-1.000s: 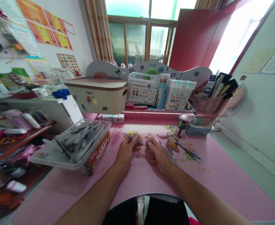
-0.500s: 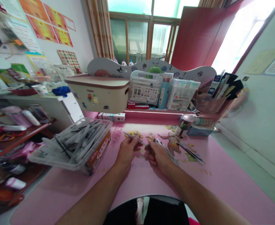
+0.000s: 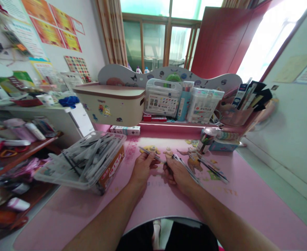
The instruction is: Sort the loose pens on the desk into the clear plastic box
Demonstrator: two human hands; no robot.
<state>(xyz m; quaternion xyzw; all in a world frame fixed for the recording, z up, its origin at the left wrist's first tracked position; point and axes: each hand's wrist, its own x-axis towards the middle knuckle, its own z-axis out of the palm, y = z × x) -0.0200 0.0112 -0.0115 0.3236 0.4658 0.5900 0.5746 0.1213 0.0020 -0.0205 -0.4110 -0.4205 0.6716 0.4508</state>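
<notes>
My left hand (image 3: 143, 167) is closed around a thin pale pen (image 3: 156, 158), which slants down to the right toward my other hand. My right hand (image 3: 178, 171) has its fingers curled in, close to the lower end of that pen; what they hold, if anything, is too dark and small to make out. Several slim pens (image 3: 191, 171) lie along the outer side of my right hand, partly hidden by it. Farther right, more dark and clear pens (image 3: 214, 170) rest on the pink desk (image 3: 153, 204).
A clear plastic tub (image 3: 64, 183) heaped with pens or pen barrels stands at left on a brown box (image 3: 114, 165). Along the back are a lidded cream bin (image 3: 111, 108), marker cases (image 3: 162, 99), a small white box (image 3: 125, 130) and a pen jar (image 3: 207, 139).
My right fingers have drawn slightly away from the lower end of the pen. My left hand keeps its hold, and the things on the desk stay as they were.
</notes>
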